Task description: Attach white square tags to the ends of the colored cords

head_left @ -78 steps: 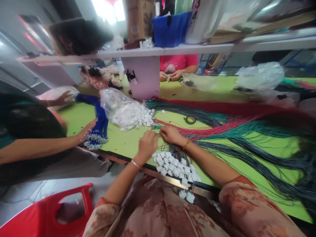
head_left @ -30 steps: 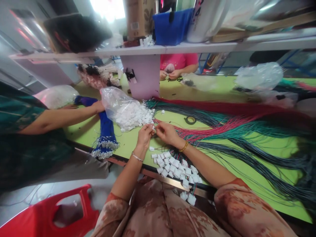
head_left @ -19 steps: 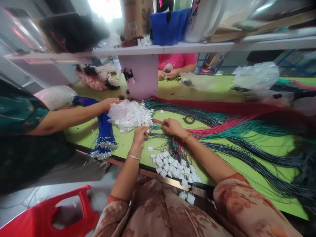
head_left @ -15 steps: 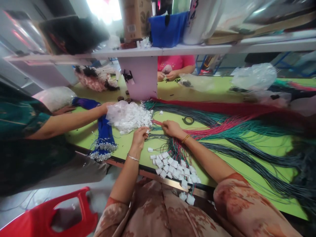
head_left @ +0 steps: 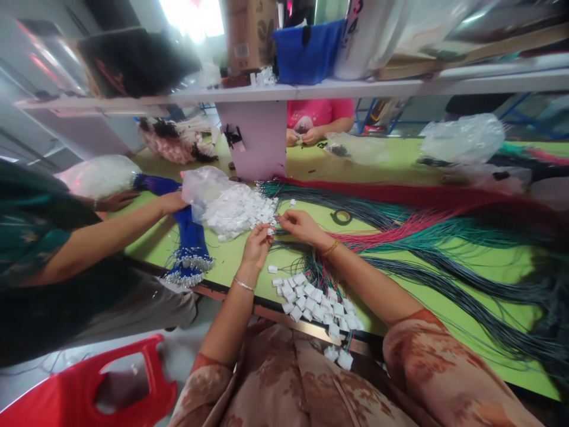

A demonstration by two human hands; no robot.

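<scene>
Between the fingertips of my left hand (head_left: 256, 244) is a small white connector housing (head_left: 270, 231). My right hand (head_left: 302, 227) is pinched closed just to its right, close to the connector; what its fingertips hold looks like a thin wire end, too small to make out fully. A heap of loose white connectors (head_left: 237, 207) lies beyond my left hand, partly in a clear plastic bag (head_left: 202, 184). Nearer my body, wired white connectors (head_left: 311, 299) lie bunched at the table's front edge. Long red wires (head_left: 382, 240) run off to the right under my right forearm.
A roll of black tape (head_left: 341, 217) lies beyond my right wrist. Dark wire bundles (head_left: 444, 296) cover the right side. At left, a co-worker's hand (head_left: 173, 202) is by blue wires (head_left: 191, 234). A shelf (head_left: 355, 88) spans the table; a red stool (head_left: 151, 379) stands lower left.
My right hand has moved left from the red wires to beside the connector in my left hand. The co-worker's hand has drawn back left from the plastic bag.
</scene>
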